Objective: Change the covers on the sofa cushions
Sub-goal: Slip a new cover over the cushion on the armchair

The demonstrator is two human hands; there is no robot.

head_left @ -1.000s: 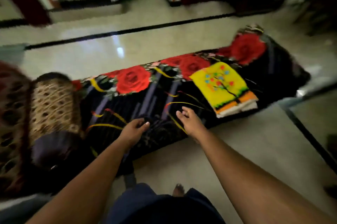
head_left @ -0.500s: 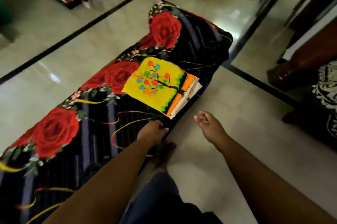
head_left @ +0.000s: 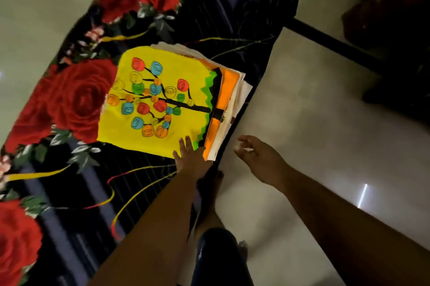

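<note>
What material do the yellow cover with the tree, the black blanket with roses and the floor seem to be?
Yellow cover: likely thin woven cloth, matt, lying flat on a folded stack with soft edges.
Blanket: apparently plush fleece, with a soft sheen and a printed pattern.
Floor: seemingly polished tile or stone, glossy, reflecting light.

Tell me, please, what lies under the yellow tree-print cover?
Under the yellow cover an orange layer and white folded edges show, all stacked on the rose-print blanket. Their patterns and count are hidden.

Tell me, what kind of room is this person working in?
Probably a home living room: a polished tile floor, a rose-print blanket spread over a low seat or mattress, and a stack of folded cushion covers under the left hand.
</note>
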